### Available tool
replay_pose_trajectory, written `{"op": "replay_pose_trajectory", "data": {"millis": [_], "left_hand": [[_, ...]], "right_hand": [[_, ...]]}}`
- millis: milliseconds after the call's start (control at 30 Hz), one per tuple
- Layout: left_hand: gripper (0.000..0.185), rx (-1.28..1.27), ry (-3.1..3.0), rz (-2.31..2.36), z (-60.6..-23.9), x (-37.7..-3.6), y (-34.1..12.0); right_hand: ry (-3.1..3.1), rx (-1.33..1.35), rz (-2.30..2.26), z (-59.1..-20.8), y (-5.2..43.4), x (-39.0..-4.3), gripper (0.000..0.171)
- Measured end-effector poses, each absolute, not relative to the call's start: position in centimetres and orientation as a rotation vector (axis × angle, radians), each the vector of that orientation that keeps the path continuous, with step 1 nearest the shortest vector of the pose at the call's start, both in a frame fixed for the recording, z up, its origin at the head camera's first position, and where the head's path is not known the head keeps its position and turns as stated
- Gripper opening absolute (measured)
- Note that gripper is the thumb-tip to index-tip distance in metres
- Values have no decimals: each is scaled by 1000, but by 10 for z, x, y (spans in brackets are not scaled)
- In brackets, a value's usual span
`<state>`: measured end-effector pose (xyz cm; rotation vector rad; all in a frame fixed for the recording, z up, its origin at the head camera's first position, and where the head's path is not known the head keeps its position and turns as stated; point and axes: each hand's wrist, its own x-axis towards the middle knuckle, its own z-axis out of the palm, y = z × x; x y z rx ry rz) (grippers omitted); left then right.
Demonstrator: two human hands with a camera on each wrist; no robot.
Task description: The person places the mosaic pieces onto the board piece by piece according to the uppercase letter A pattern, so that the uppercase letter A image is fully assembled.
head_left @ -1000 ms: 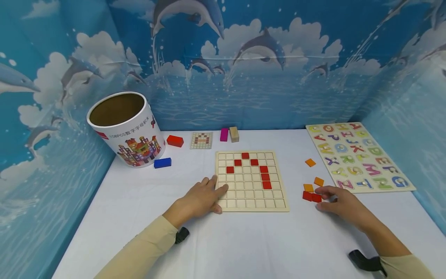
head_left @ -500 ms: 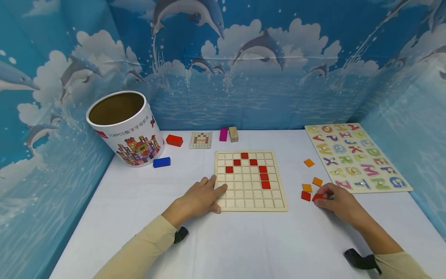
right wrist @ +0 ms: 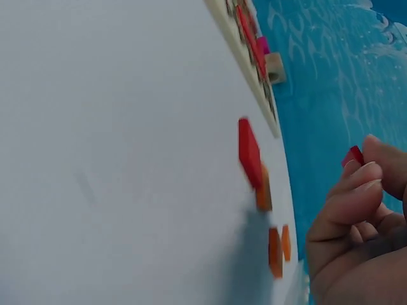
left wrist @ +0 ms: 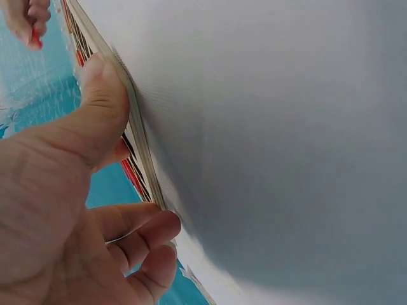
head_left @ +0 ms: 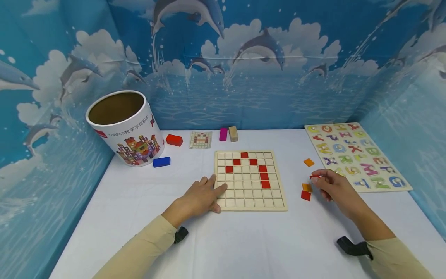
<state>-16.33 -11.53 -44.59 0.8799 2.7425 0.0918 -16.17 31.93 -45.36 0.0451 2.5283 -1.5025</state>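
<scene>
My left hand (head_left: 200, 196) holds the near left corner of a wooden grid board (head_left: 244, 197), its index finger lying over the squares. In the left wrist view the thumb (left wrist: 105, 95) presses on the board's edge (left wrist: 143, 140) and other fingers touch it farther along. Several red tiles (head_left: 263, 176) sit in the grid. Right of the board, my right hand (head_left: 336, 190) pinches a red tile (right wrist: 351, 156) between thumb and fingers, raised above the table. Below it lie another red tile (head_left: 306, 195) and an orange tile (head_left: 307, 187); a second orange tile (head_left: 308, 162) lies farther back.
A pattern card (head_left: 200, 140) lies behind the board. Around it are a red block (head_left: 174, 140), a blue block (head_left: 162, 162), a magenta block (head_left: 223, 134) and a plain wooden block (head_left: 233, 134). A large bucket (head_left: 130, 131) stands left, a letter puzzle board (head_left: 359, 159) right.
My right hand has picked up one of the two red tiles and lifted it up and away from the pile. My left hand stays on the board.
</scene>
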Motion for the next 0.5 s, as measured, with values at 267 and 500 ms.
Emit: {"op": "replay_pose_trajectory", "data": {"millis": [267, 500], "left_hand": [[82, 867, 2765, 98, -447, -163, -117], [87, 829, 2774, 112, -449, -162, -117]], "right_hand": [[2237, 147, -1894, -445, 269, -193, 54], [2195, 46, -1962, -444, 214, -212, 56]]}}
